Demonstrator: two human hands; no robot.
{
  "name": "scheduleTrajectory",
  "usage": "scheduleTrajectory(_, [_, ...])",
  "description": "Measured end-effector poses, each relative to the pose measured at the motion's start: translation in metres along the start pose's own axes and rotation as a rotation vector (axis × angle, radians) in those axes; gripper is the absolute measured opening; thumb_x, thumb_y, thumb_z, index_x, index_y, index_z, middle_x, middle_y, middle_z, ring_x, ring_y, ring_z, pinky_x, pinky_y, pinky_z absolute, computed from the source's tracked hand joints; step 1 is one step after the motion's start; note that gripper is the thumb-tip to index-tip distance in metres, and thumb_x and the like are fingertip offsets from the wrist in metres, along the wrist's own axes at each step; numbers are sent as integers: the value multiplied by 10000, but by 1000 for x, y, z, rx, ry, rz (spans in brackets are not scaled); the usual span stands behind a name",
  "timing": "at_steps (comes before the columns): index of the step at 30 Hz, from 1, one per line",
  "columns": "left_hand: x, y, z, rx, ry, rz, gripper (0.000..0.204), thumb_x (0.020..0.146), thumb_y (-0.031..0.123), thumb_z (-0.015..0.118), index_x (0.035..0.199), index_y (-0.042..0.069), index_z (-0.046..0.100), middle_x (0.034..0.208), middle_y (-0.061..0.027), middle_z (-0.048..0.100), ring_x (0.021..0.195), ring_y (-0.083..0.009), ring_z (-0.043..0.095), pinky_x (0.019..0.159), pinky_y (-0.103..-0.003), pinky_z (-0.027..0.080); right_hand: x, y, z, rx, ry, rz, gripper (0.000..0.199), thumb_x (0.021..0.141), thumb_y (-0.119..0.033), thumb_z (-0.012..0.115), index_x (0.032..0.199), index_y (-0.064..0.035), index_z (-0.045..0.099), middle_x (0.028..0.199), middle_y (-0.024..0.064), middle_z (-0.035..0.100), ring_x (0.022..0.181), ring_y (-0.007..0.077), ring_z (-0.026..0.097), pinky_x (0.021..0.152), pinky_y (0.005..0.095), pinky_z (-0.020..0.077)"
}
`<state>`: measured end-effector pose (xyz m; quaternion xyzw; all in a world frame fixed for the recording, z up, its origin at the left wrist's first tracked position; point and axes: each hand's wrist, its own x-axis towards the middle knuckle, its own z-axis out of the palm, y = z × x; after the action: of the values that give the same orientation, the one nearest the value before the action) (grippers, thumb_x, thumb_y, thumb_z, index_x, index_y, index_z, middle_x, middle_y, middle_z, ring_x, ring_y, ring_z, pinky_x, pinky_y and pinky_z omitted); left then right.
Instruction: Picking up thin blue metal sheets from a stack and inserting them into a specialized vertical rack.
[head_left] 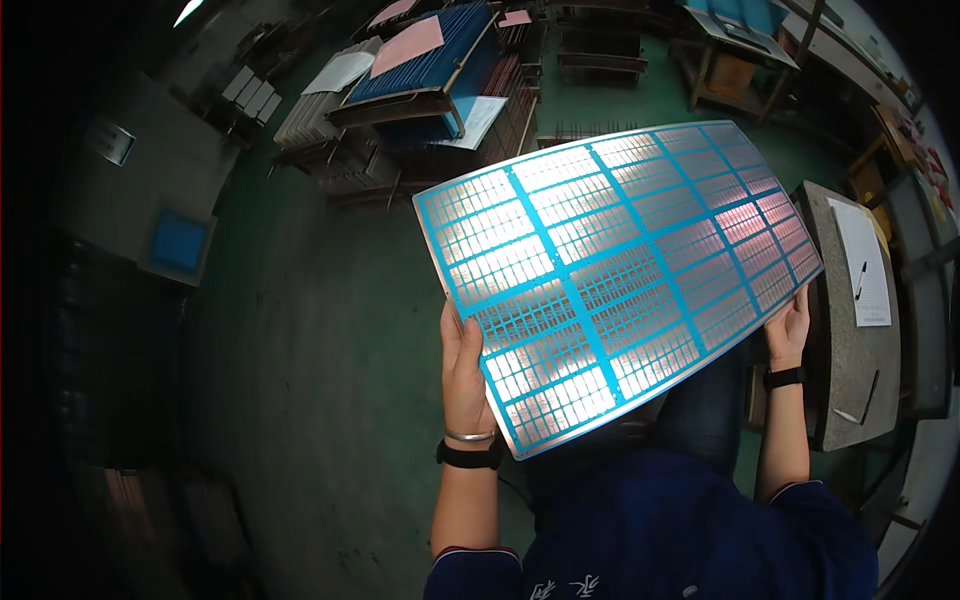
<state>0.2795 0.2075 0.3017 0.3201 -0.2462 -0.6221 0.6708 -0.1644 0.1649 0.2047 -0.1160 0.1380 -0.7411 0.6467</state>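
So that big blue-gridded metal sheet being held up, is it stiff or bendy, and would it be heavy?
The sheet is probably thin and somewhat springy: it is wide yet held only at its edges by the left hand and right hand. It likely feels light for its size. Its shiny face suggests it is slippery and easily marked.

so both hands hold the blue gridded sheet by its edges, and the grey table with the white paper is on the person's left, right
Not quite: the head view shows the table with the paper on the person's right. Both the left hand and right hand do hold the sheet by its edges.
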Motion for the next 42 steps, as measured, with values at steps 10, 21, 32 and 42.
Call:
scheduleTrajectory(10, [-3,-8,15,124,25,42,505,965,117,427,1414,36,213,1326,-117,436,1184,-193,471,944,-330,444,8,-1,-27,-160,222,-30,332,968,-215,452,1212,8,481,1235,144,538,1111,269,535,963,407,435])
scheduleTrajectory(21, [-19,-13,4,302,9,97,545,908,148,558,1375,60,292,1336,-59,386,1205,-177,406,1028,-329,328,0,9,-29,-49,281,-16,384,966,-284,450,1215,6,484,1222,139,552,1093,282,540,954,417,429])
scheduleTrajectory(32, [-17,-21,-10,168,-40,81,529,878,97,605,1344,124,354,1262,8,446,1033,-88,480,952,-272,394,-2,11,-17,-123,182,-94,380,961,-327,452,1154,-17,560,1164,108,606,1056,257,575,937,404,444])
scheduleTrajectory(42, [-2,-16,-33,36,70,187,497,879,47,578,1330,79,373,1244,-61,516,1089,-186,507,984,-345,380,-17,4,-6,-106,10,10,358,930,-193,519,1246,-28,486,1218,114,557,1127,266,533,992,447,404])
